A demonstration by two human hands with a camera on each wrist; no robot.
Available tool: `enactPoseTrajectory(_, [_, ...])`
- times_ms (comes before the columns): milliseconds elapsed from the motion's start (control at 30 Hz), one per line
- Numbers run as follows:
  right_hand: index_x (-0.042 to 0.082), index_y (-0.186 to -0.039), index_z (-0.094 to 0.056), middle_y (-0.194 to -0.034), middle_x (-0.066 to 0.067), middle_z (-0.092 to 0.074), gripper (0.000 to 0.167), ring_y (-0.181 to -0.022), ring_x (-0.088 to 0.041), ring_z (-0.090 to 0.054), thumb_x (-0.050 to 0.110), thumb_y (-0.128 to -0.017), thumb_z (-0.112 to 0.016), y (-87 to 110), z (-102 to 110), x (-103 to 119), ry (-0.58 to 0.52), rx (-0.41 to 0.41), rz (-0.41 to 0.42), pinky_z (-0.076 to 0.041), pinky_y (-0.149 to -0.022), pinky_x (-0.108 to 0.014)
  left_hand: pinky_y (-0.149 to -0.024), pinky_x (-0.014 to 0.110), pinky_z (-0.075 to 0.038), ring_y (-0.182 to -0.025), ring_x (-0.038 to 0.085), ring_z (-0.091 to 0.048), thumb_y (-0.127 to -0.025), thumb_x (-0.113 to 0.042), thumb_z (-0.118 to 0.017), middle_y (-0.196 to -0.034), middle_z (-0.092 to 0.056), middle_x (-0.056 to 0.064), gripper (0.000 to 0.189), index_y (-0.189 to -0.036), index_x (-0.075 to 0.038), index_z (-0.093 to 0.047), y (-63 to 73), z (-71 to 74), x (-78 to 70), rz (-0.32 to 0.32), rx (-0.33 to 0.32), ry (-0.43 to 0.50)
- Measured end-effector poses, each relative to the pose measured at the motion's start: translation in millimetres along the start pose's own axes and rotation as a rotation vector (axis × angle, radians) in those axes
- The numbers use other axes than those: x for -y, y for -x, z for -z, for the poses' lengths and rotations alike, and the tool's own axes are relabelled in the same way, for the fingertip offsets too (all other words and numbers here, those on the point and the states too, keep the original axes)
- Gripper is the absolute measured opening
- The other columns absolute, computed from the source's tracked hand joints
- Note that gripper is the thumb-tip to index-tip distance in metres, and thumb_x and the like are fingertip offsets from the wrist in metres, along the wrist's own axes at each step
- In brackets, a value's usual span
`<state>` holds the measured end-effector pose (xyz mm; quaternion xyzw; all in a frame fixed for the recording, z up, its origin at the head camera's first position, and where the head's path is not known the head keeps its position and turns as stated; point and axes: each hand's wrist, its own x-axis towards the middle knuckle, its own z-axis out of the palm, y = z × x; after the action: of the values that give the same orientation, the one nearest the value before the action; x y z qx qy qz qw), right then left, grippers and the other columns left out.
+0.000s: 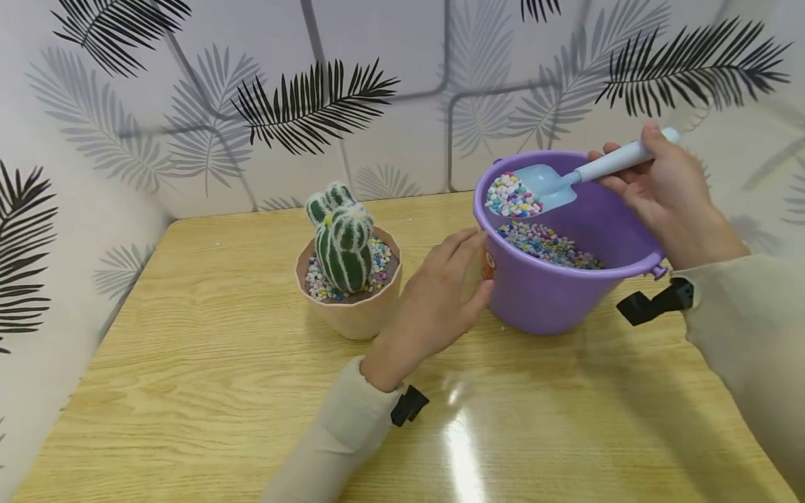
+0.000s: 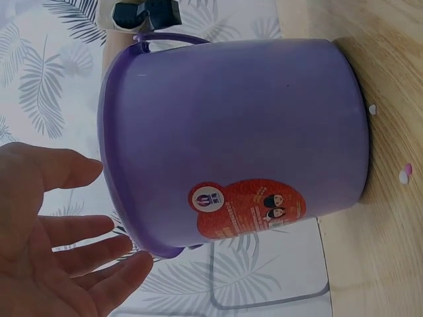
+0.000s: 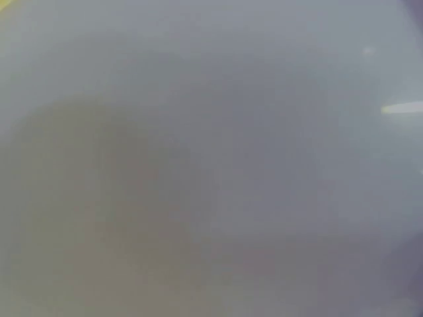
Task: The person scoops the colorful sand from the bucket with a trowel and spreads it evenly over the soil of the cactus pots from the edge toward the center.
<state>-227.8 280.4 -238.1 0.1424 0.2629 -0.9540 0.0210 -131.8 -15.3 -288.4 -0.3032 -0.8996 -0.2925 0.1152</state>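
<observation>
Head view's bright, but harsh glare hits the glossy pale-yellow wood-grain tabletop (image 1: 189, 384) near 5 o'clock, soft shadow around 4. Right wrist cam's total murky blur, bright streak near 3.

Head: looks forward and down, from above, across the worktop (image 1: 189, 391) to the wall (image 1: 390, 35). Left wrist: faces the purple bucket (image 2: 244, 119) closely from outside, rolled sideways, past the fingers (image 2: 99, 254); shares bucket and worktop with the head view. Right wrist: too blurred to place.
</observation>
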Motion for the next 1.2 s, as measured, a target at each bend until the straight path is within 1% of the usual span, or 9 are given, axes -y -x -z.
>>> enactPoseTrajectory(100, [0.026,-0.118,-0.048,-0.113,-0.017,-0.049,0.025,-0.11,-0.039,-0.058,0.023,-0.093,-0.056,1.8,-0.4,0.1,-0.023,-0.01,0.001,-0.03,-0.111,-0.043,-0.11,0.035,-0.037,-0.136,0.024,-0.04,-0.094,-0.023,-0.059,-0.146,-0.041,0.01,0.053,-0.142,-0.006,-0.042,2.8,4.0,1.6,0.036,0.03,0.003])
enactPoseTrajectory(200, [0.026,-0.117,-0.049,-0.113,-0.016,-0.05,0.026,-0.109,-0.039,-0.059,0.023,-0.093,-0.057,4.1,-1.6,0.3,-0.038,-0.022,0.011,-0.031,-0.111,-0.044,-0.11,0.035,-0.037,-0.135,0.025,-0.041,-0.094,-0.023,-0.059,-0.145,-0.042,0.012,0.051,-0.14,-0.004,-0.045,6.3,6.8,3.4,0.049,0.032,0.014])
enactPoseTrajectory(367, [0.03,-0.12,-0.047,-0.114,-0.015,-0.049,0.029,-0.114,-0.037,-0.056,0.024,-0.093,-0.056,7.7,-3.1,-2.4,-0.036,-0.023,0.03,-0.031,-0.111,-0.044,-0.106,0.035,-0.041,-0.128,0.025,-0.047,-0.094,-0.021,-0.059,-0.137,-0.047,0.013,0.046,-0.135,-0.003,-0.047,13.7,9.0,8.2,0.057,0.008,0.036])
enactPoseTrajectory(500, [0.032,-0.122,-0.045,-0.115,-0.014,-0.048,0.031,-0.119,-0.035,-0.053,0.025,-0.094,-0.055,11.4,-5.0,-5.5,-0.037,-0.014,0.042,-0.03,-0.111,-0.043,-0.103,0.036,-0.043,-0.123,0.025,-0.05,-0.094,-0.02,-0.059,-0.132,-0.05,0.013,0.044,-0.133,-0.003,-0.048,20.5,11.6,11.6,0.063,-0.008,0.029])
enactPoseTrajectory(700, [0.03,-0.118,-0.046,-0.116,-0.013,-0.047,0.026,-0.121,-0.034,-0.051,0.025,-0.094,-0.055,16.5,-6.4,-10.2,-0.07,-0.008,0.016,-0.028,-0.113,-0.043,-0.097,0.037,-0.047,-0.116,0.026,-0.054,-0.093,-0.017,-0.061,-0.125,-0.053,0.014,0.042,-0.129,-0.001,-0.05,31.7,16.2,15.9,0.06,-0.037,0.041])
enactPoseTrajectory(867, [0.029,-0.116,-0.046,-0.115,-0.014,-0.046,0.025,-0.121,-0.034,-0.051,0.023,-0.094,-0.056,14.9,-12.8,-22.2,-0.081,0.026,-0.011,-0.026,-0.114,-0.043,-0.088,0.036,-0.05,-0.103,0.025,-0.058,-0.093,-0.015,-0.061,-0.117,-0.057,0.014,0.036,-0.125,0.0,-0.053,41.7,25.6,22.2,0.078,-0.054,0.051])
enactPoseTrajectory(967, [0.029,-0.116,-0.046,-0.116,-0.014,-0.045,0.025,-0.118,-0.036,-0.052,0.022,-0.094,-0.056,15.3,-15.1,-29.6,-0.1,0.041,-0.021,-0.026,-0.113,-0.043,-0.081,0.034,-0.051,-0.097,0.023,-0.058,-0.093,-0.015,-0.06,-0.113,-0.058,0.011,0.032,-0.121,-0.001,-0.056,48.0,31.1,24.4,0.111,-0.046,0.048])
enactPoseTrajectory(1100, [0.034,-0.119,-0.044,-0.119,-0.014,-0.044,0.03,-0.12,-0.037,-0.051,0.022,-0.094,-0.055,18.8,-14.4,-37.2,-0.124,0.052,-0.03,-0.025,-0.113,-0.043,-0.081,0.034,-0.052,-0.097,0.022,-0.058,-0.094,-0.017,-0.058,-0.112,-0.059,0.01,0.029,-0.119,-0.001,-0.057,55.7,34.7,28.6,0.127,-0.021,0.025])
enactPoseTrajectory(1200, [0.037,-0.124,-0.041,-0.122,-0.015,-0.044,0.035,-0.119,-0.038,-0.053,0.022,-0.095,-0.054,19.0,-15.2,-45.4,-0.114,0.076,-0.038,-0.027,-0.113,-0.044,-0.083,0.035,-0.052,-0.099,0.022,-0.059,-0.095,-0.017,-0.058,-0.114,-0.059,0.011,0.029,-0.118,-0.001,-0.058,62.1,38.2,33.7,0.137,-0.022,0.003])
